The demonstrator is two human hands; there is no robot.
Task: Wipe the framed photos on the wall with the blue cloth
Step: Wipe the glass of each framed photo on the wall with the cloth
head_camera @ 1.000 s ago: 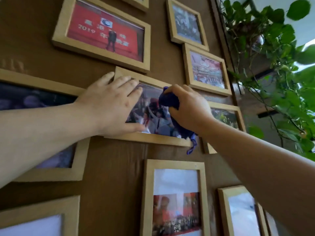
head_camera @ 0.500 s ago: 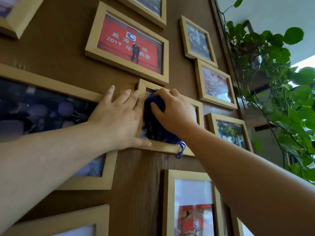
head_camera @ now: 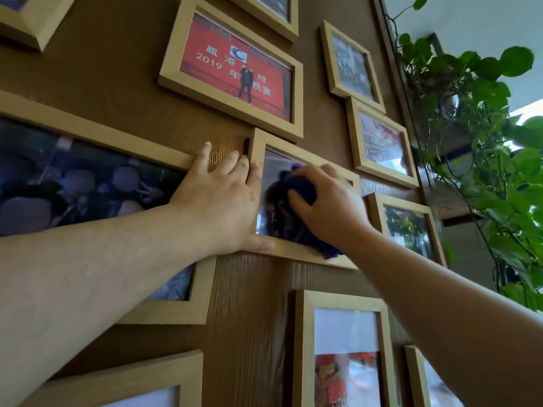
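Observation:
Several light wooden framed photos hang on a brown wood wall. My right hand presses a dark blue cloth against the glass of the middle frame; a corner of the cloth hangs below my wrist over the frame's lower edge. My left hand lies flat with spread fingers on that frame's left edge, thumb along its bottom rail, fingertips reaching the wall and the large frame to the left. A red photo frame hangs just above.
A leafy green trailing plant hangs close at the right beside the wall's edge and a dark shelf. More frames sit right and below the middle frame, close together.
My right hand with the cloth has slid from the frame's left part toward its middle. My left hand stays on the frame's left edge. The view has shifted slightly closer.

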